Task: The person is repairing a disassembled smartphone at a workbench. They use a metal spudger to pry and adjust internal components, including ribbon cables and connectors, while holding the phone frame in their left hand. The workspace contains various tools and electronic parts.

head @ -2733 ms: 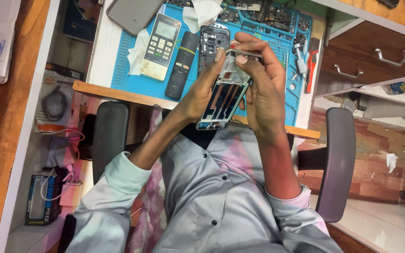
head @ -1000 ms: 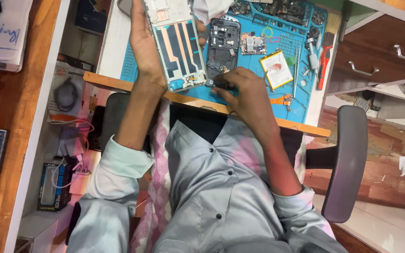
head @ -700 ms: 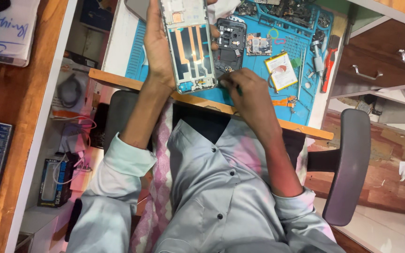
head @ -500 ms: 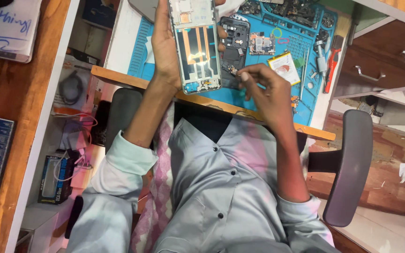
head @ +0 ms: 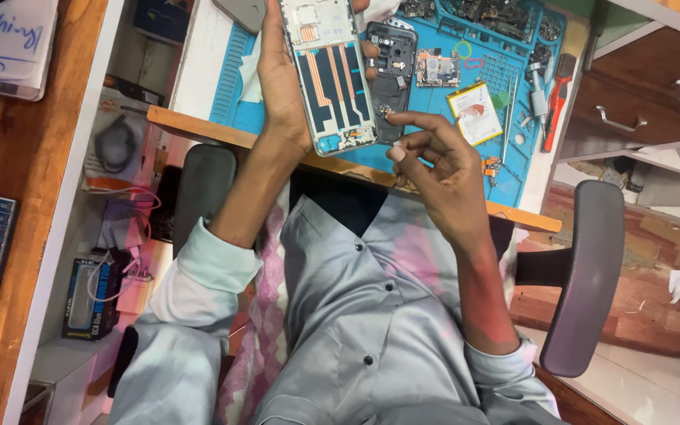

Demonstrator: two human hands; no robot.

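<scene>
Hands apart. Left hand (head: 281, 75) grips the phone frame (head: 332, 75), inner side facing up, above the blue mat (head: 434, 149) on the counter (head: 198, 130). Right hand (head: 442, 169) just beside the frame, fingers curled, thumb and forefinger pinching something too small to tell. Dark phone body (head: 391, 75) lies just past the right fingertips.

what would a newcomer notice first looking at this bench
First, the opened phone frame with copper-coloured strips, held up in the left hand over the blue repair mat. Just right of it, the right hand pinches a tiny part at its fingertips beside a dark phone body lying on the mat. Small tools and a red-handled one lie along the mat's right edge.
</scene>
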